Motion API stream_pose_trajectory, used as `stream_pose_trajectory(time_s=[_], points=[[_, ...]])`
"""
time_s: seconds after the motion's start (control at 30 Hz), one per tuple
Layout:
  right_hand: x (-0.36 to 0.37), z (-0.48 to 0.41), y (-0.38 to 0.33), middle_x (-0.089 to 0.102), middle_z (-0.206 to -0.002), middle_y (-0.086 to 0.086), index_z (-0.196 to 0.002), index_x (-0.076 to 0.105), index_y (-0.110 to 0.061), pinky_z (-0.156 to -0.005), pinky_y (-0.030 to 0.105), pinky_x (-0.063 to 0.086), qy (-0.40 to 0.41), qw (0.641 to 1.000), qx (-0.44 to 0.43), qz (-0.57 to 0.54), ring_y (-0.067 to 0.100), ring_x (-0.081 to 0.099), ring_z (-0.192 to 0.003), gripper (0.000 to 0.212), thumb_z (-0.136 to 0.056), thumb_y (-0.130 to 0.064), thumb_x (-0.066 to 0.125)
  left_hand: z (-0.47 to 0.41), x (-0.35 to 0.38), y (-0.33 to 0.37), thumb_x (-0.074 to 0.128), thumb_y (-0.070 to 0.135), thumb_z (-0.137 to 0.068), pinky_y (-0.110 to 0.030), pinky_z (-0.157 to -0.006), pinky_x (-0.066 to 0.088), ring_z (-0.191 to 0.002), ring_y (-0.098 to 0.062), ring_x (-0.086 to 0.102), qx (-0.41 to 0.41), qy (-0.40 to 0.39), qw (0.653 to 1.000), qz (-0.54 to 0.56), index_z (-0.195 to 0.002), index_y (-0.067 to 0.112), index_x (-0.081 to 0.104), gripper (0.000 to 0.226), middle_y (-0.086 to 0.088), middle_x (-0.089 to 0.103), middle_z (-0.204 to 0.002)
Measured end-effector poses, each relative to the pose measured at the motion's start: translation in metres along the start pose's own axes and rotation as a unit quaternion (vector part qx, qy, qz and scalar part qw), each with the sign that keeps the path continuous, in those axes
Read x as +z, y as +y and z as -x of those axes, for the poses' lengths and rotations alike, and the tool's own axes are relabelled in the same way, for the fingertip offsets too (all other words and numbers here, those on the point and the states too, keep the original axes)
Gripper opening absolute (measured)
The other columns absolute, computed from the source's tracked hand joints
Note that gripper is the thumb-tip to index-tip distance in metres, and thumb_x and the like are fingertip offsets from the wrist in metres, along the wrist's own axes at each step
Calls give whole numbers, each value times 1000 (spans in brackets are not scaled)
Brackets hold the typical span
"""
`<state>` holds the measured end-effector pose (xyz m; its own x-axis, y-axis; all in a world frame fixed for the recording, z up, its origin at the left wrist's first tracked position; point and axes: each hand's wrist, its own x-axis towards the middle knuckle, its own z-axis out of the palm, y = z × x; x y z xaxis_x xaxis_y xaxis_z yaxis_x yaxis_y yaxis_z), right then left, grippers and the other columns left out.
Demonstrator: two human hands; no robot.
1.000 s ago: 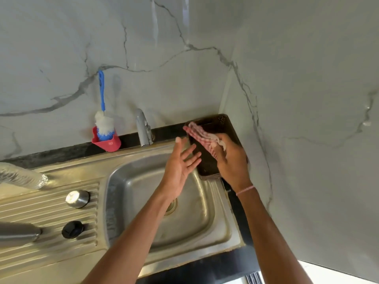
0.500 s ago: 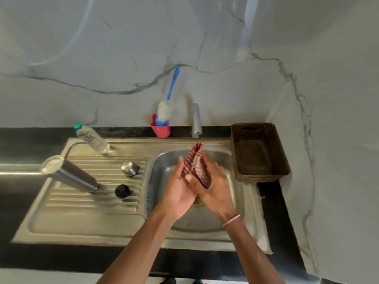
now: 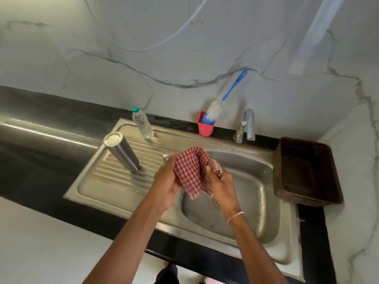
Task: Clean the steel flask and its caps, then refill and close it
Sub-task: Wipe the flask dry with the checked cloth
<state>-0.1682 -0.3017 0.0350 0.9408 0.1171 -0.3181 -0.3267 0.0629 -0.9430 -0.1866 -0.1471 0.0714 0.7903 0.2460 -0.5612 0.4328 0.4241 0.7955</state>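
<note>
The steel flask [image 3: 121, 154] stands upside down on the sink's ribbed drainboard [image 3: 114, 181], left of my hands. A steel cap [image 3: 166, 157] peeks out just behind my left thumb; the black cap is hidden. Over the sink basin [image 3: 256, 193] my right hand [image 3: 222, 185] grips a red checked cloth [image 3: 192, 171]. The cloth arches across onto my left hand [image 3: 166, 181] and covers its fingers, so only the palm and raised thumb show.
A clear plastic water bottle [image 3: 143, 126] stands at the back of the drainboard. A blue bottle brush [image 3: 215, 111] leans in a red holder [image 3: 205, 126] beside the tap [image 3: 247, 125]. A brown plastic basket [image 3: 307, 171] sits right of the sink, against the marble wall.
My right hand brought the cloth from the brown basket to over the sink, and both hands now work it together. My view has swung left and down, showing the flask and bottle.
</note>
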Motion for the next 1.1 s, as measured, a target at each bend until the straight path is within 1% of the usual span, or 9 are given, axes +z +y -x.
stream_pose_trajectory(time_s=[0.13, 0.3, 0.37, 0.5, 0.57, 0.67, 0.9, 0.97, 1.1], points=[[-6, -7, -10, 79, -104, 3, -116, 71, -17, -78, 34, 61, 30, 999, 42, -16, 22, 76, -95, 20, -103, -22, 57, -21, -20, 28, 39, 62, -103, -45, -92, 53, -95, -23, 68, -27, 77, 990, -114, -97, 27, 62, 43, -2, 71, -104], [-6, -8, -20, 78, -105, 10, -114, 71, -11, -73, 34, 60, 17, 995, 80, -65, 26, 76, -92, 19, -102, -17, 58, -49, -42, 50, 33, 68, -101, -45, -88, 53, -83, -26, 68, 76, 5, 950, -302, -94, 1, 64, 74, -11, 70, -88], [-5, -11, -24, 76, -113, 14, -114, 72, -11, -82, 40, 59, 4, 990, 90, -105, 29, 74, -100, 22, -101, -19, 56, -63, -50, 55, 34, 67, -101, -48, -87, 55, -72, -25, 63, 115, -21, 933, -342, -82, 8, 61, 68, -8, 61, -74], [-8, -16, -22, 64, -135, 22, -132, 65, -6, -107, 60, 43, -40, 944, 137, -299, 39, 62, -124, 68, -98, -59, 42, -74, -49, 62, 35, 67, -99, -34, -78, 50, -66, -21, 58, 107, -57, 940, -319, -78, 12, 57, 63, -5, 55, -68], [5, -20, -9, 71, -117, 23, -115, 73, 2, -93, 61, 53, -24, 904, 171, -391, 41, 70, -109, 73, -101, -59, 35, -74, -46, 64, 37, 69, -98, -32, -76, 49, -70, -22, 58, 98, -80, 948, -291, -86, 10, 61, 64, -10, 57, -76], [33, -23, 26, 65, -73, 10, -77, 67, -8, -51, 38, 60, 28, 892, 215, -396, 23, 70, -57, 42, -103, -31, 43, -78, -46, 66, 40, 67, -98, -32, -76, 47, -73, -24, 57, 102, -91, 947, -292, -88, 10, 62, 62, -11, 57, -81], [54, -14, 49, 72, -116, 23, -101, 81, -4, -82, 56, 59, -16, 883, 231, -408, 40, 73, -100, 65, -102, -46, 31, -97, -78, 70, 41, 62, -102, -28, -65, 44, -63, -21, 52, 131, -40, 902, -409, -67, 16, 45, 57, -2, 49, -64], [54, -12, 62, 66, -129, 25, -122, 72, -2, -94, 60, 54, -15, 884, 252, -392, 43, 68, -113, 62, -100, -50, 39, -97, -81, 69, 42, 61, -102, -27, -64, 45, -62, -22, 54, 134, -38, 890, -435, -67, 15, 46, 58, -4, 52, -64], [68, -4, 86, 63, -130, 30, -137, 58, 6, -89, 52, 59, -41, 897, 285, -335, 42, 69, -110, 88, -67, -32, 95, -94, -79, 63, 44, 61, -101, -40, -76, 57, -71, -36, 67, 157, -48, 868, -469, -78, -2, 63, 70, -22, 67, -78]])
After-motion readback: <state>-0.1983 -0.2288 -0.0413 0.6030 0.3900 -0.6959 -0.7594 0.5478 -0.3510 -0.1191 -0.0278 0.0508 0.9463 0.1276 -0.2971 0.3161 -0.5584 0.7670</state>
